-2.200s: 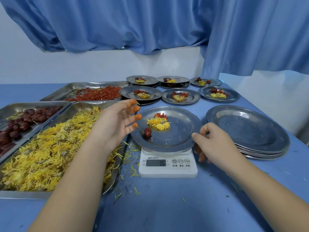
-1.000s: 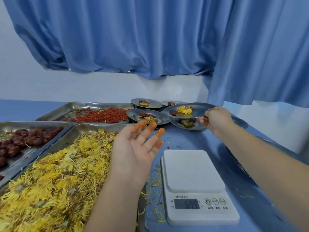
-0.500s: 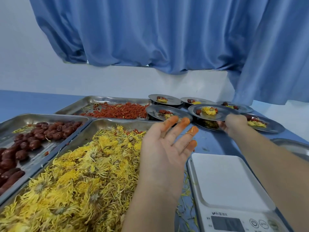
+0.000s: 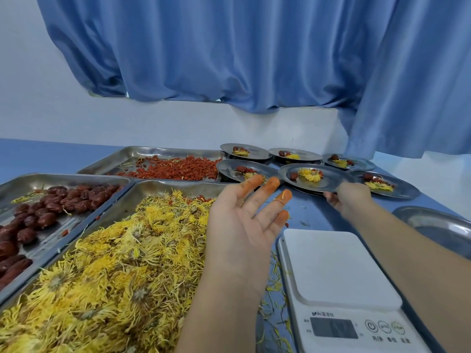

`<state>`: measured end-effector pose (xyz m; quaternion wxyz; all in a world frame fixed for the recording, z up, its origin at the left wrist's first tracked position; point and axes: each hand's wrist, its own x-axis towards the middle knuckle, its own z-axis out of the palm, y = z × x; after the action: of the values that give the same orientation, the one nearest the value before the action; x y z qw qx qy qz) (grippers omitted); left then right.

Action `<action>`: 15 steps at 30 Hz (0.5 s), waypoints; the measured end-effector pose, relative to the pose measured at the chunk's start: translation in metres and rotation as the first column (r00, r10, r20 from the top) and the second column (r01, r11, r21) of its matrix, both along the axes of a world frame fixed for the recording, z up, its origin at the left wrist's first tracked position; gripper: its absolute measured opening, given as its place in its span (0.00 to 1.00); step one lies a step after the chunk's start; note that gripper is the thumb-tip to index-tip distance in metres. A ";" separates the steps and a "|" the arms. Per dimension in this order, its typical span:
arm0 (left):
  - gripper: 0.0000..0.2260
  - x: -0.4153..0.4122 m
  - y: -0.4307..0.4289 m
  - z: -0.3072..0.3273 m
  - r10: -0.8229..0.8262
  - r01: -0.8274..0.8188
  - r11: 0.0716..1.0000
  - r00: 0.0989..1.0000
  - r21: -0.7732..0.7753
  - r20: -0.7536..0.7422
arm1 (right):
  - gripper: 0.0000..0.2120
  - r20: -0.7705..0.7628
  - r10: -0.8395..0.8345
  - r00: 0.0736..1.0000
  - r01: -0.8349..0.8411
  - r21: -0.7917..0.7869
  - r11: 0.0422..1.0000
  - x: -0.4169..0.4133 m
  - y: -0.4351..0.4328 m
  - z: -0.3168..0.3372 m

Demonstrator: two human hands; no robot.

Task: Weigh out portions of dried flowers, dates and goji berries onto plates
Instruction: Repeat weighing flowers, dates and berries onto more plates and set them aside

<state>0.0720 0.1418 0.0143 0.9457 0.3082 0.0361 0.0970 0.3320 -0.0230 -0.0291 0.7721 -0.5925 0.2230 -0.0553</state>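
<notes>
right hand [image 4: 350, 200] is gripping the near rim of the filled plate [image 4: 327, 183] out among the other portions past the scale [image 4: 339, 273], left hand [image 4: 244, 220] is hovering open, fingers spread, holding nothing

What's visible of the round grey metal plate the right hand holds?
The round grey metal plate is shallow and shiny, with a raised rim, roughly level. It carries one dark red date, a clump of yellow dried flowers and a few red goji berries. The right hand grips its near rim. It sits among other filled plates at the far side of the blue table; whether it rests on one beneath is unclear.
</notes>
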 end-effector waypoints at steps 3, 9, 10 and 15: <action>0.11 0.000 -0.001 0.000 0.002 -0.002 1.000 1.000 0.011 -0.001 | 0.29 0.005 0.013 1.000 -0.012 -0.028 1.000 -0.001 -0.002 0.000; 0.10 0.001 -0.001 0.000 0.010 -0.010 1.000 1.000 0.029 -0.002 | 0.28 -0.002 0.027 1.000 -0.027 -0.023 0.999 0.007 -0.001 -0.001; 0.10 0.002 -0.001 0.000 0.010 -0.010 0.999 1.000 0.032 -0.002 | 0.27 -0.005 0.036 0.999 -0.036 -0.032 0.999 0.007 -0.001 -0.001; 0.10 0.003 -0.001 0.001 0.001 -0.001 0.999 1.000 0.047 -0.004 | 0.18 -0.018 0.129 0.991 -0.130 -0.071 0.989 0.005 -0.001 0.001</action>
<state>0.0749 0.1406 0.0149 0.9381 0.3304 0.0362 0.0977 0.3367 -0.0243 -0.0277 0.7509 -0.6334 0.1869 -0.0091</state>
